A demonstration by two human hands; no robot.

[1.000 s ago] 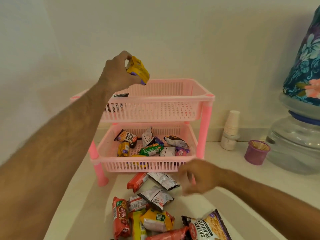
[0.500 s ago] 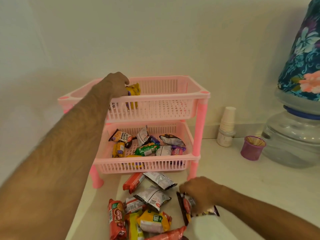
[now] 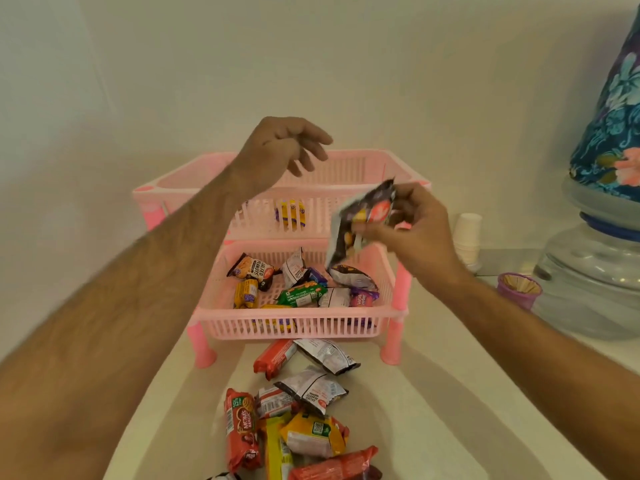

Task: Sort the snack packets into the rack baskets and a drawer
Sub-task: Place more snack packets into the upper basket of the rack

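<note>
A pink two-tier rack stands on the white counter. Its top basket holds a yellow packet seen through the slats. The bottom basket holds several snack packets. My left hand hovers above the top basket with relaxed fingers and holds nothing. My right hand pinches a dark peanut packet in the air over the bottom basket's right side. Several loose packets lie on the counter in front of the rack.
A stack of white paper cups stands right of the rack. A purple cup with wooden sticks and a water dispenser jar under a floral cover sit at the far right. A wall is close behind.
My left hand let go of the yellow packet in the top basket and rose, empty. My right hand picked a dark peanut packet off the counter and lifted it toward the rack.
</note>
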